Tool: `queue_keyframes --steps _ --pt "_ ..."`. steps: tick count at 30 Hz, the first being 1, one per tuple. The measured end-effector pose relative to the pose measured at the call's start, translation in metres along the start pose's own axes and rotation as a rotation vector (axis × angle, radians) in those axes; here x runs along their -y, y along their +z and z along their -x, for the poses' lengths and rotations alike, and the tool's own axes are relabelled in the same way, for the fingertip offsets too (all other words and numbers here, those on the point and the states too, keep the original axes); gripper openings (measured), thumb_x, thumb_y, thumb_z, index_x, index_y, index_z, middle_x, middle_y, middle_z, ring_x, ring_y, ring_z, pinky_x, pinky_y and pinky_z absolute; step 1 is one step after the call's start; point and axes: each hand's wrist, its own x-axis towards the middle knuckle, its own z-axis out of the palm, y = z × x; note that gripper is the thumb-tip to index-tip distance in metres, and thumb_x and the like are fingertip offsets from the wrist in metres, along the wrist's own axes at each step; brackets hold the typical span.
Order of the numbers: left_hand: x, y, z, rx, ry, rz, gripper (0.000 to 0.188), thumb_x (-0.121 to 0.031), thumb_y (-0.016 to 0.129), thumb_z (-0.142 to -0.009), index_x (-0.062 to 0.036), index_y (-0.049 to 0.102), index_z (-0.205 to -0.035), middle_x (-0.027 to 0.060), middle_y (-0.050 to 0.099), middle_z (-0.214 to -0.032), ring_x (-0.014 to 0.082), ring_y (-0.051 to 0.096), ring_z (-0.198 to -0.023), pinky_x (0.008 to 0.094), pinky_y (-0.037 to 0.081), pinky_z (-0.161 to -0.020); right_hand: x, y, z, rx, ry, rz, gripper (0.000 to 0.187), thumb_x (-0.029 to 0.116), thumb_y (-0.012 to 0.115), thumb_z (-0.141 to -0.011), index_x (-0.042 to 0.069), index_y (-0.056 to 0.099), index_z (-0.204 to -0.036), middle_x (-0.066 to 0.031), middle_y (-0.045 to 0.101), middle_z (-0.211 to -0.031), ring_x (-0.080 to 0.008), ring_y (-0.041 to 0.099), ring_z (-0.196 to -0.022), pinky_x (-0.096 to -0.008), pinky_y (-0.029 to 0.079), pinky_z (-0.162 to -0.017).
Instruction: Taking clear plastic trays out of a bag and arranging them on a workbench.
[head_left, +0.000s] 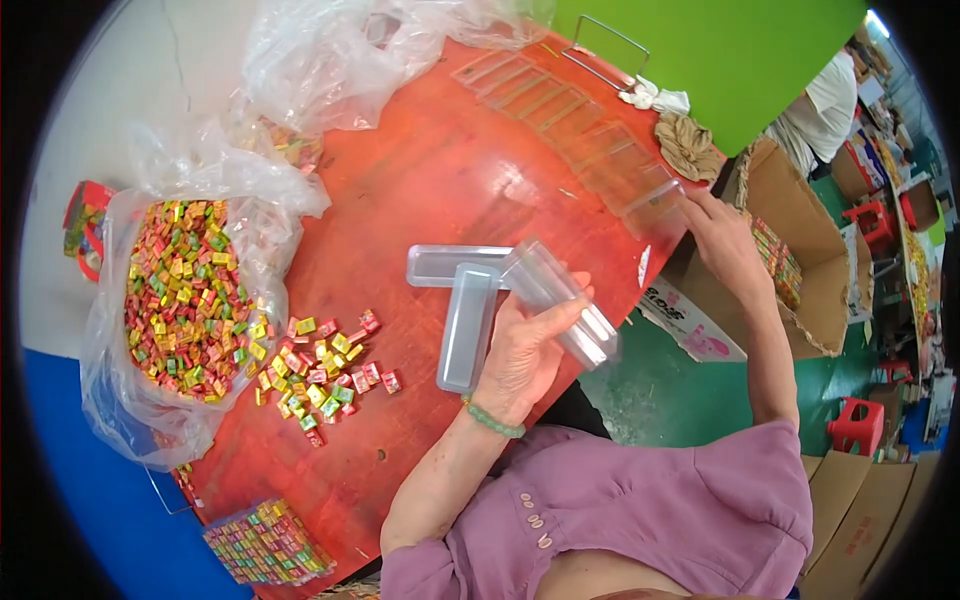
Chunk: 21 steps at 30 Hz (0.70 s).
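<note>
A stack of clear plastic boxes (560, 300), long and narrow, is gripped in my left hand (530, 350), which wears a green bead bracelet. Just beside that hand, two more clear boxes lie on the red table: a crosswise box (455, 266) and a lengthwise box (465, 335). My right hand (722, 240) reaches to the table's right edge, its fingers on the end of a clear plastic box (650, 207). That box is the nearest in a row of clear boxes (560, 110) along the far right edge. My right thumb is mostly hidden.
Small wrapped candies (325, 370) lie loose on the red table (400, 190), beside a big plastic bag of candies (185, 300). A filled candy pack (268, 543) sits at the near left corner. Right of the table stands an open cardboard box (820, 270). A crumpled brown cloth (688, 147) lies at the far edge.
</note>
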Motion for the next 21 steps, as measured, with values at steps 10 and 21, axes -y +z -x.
queue_keyframes --steps 10,21 --pt "-0.027 0.005 -0.002 0.003 0.28 -0.33 0.042 -0.005 0.075 -0.078 0.0016 0.052 -0.113 0.0084 0.061 -0.108 0.0148 0.062 -0.095 0.0294 0.052 -0.083 0.115 -0.041 -0.063 0.454 0.023 -1.508 0.012 0.008 0.071 -0.082 0.001 0.068 -0.092 -0.0024 0.064 -0.08 -0.0114 0.062 -0.073 -0.0287 0.05 -0.081" --pt "-0.083 -0.009 -0.001 -0.052 0.376 -0.258 0.039 -0.002 0.073 -0.079 0.0008 0.052 -0.112 0.0084 0.061 -0.105 0.0148 0.063 -0.091 0.0297 0.054 -0.082 0.129 0.008 -0.128 0.687 0.046 -1.876 0.009 0.007 0.064 -0.087 0.0 0.07 -0.09 -0.0051 0.068 -0.076 -0.0105 0.063 -0.061 -0.0218 0.051 -0.056"
